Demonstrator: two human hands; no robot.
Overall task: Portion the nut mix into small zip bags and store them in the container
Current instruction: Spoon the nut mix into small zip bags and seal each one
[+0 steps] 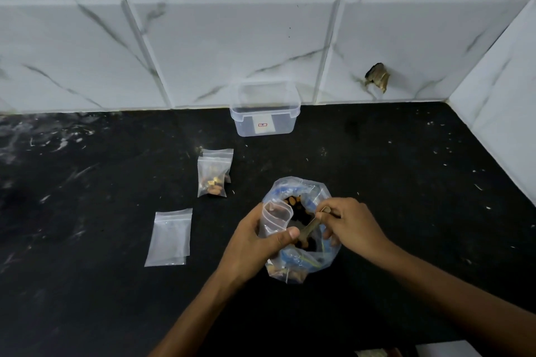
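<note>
Head view, left to right: empty zip bags (169, 237) flat on the black counter (87, 298); filled bag (213, 174) behind them; lidded container (265, 113) by the wall. Left hand (255, 243) pinching a small bag (275, 219) open over the big nut bag (301, 258) — right hand (351, 226) gripping what looks like a spoon (311, 226), dipped in the nuts.

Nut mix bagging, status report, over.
Left hand holds small clear zip bag open over big plastic nut bag. Right hand grips spoon. One filled bag waiting; clear plastic container unobstructed.
</note>
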